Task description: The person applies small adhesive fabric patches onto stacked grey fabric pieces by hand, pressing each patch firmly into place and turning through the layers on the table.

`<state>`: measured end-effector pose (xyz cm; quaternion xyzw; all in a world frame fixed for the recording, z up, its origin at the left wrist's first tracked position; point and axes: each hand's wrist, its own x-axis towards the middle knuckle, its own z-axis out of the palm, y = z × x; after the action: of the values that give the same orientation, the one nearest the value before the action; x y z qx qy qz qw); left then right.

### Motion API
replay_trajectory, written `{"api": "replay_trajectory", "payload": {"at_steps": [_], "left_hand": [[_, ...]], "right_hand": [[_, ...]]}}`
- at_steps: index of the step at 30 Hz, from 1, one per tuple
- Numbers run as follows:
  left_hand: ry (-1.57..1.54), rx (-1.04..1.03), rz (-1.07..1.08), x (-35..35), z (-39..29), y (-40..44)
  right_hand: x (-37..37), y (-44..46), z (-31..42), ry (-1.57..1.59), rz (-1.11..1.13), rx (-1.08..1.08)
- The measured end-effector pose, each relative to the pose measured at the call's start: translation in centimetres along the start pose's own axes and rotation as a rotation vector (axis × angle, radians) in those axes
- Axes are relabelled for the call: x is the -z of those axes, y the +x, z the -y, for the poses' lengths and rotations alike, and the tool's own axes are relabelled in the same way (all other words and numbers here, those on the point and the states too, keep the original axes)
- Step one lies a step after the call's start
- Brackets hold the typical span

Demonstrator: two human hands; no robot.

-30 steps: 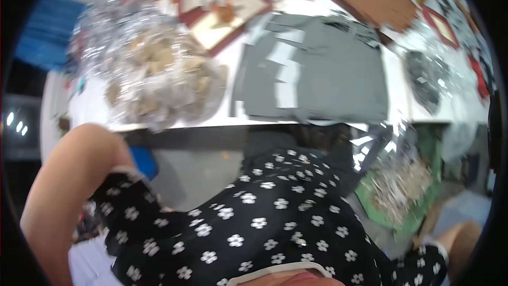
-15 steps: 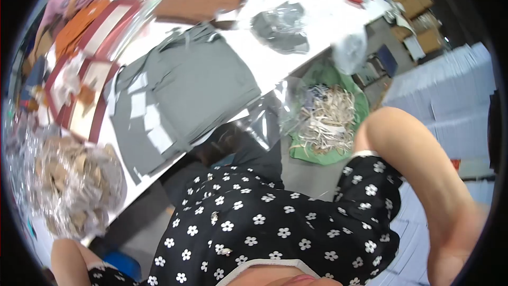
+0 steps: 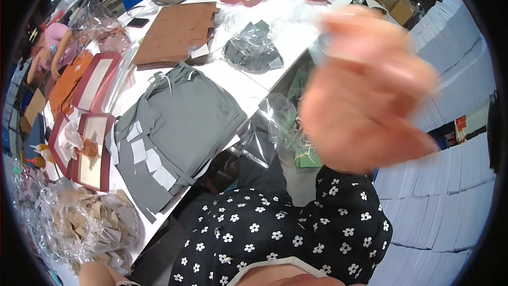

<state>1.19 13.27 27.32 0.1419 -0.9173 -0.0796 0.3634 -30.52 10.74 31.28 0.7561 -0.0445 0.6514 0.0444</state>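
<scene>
My right hand [image 3: 365,95] is raised close to the camera on the right, smeared by motion. Its palm side shows, but I cannot make out how far the fingers are bent or whether anything is in them. Of my left arm only a bent part [image 3: 98,274] shows at the bottom left; that hand is out of view. In front of me a stack of grey fabric pieces [image 3: 185,111] lies on the white table [image 3: 253,89], with several white paper slips [image 3: 138,150] along its left side. Clear plastic [image 3: 264,132] hangs at the table's edge.
Brown fabric pieces [image 3: 172,34] and a plastic-wrapped dark bundle [image 3: 254,47] lie farther back. Maroon boxes [image 3: 106,151] and a plastic bag of tan pieces [image 3: 95,222] stand left. Stacked pale sheets [image 3: 439,180] rise on the right. Other people [image 3: 61,42] are beyond the table.
My right hand has come up into view in front of the camera. The view has tilted up, showing more of the table's far side and another person's hands there.
</scene>
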Motion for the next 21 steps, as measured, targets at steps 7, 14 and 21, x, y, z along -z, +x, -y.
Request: {"api": "replay_trajectory", "payload": {"at_steps": [7,14,21], "left_hand": [[0.002,0.18,-0.191,-0.9,0.1,-0.6],[0.117,0.67,-0.249,-7.7,12.2,-6.3],[0.491,0.697,0.093,-14.5,24.2,-14.5]], "right_hand": [[-9.0,-14.0,-7.4,0.227,0.226,-1.23],[-16.4,-26.3,-11.9,0.595,0.148,-1.805],[-21.6,-26.4,-18.5,0.558,0.067,-2.056]]}}
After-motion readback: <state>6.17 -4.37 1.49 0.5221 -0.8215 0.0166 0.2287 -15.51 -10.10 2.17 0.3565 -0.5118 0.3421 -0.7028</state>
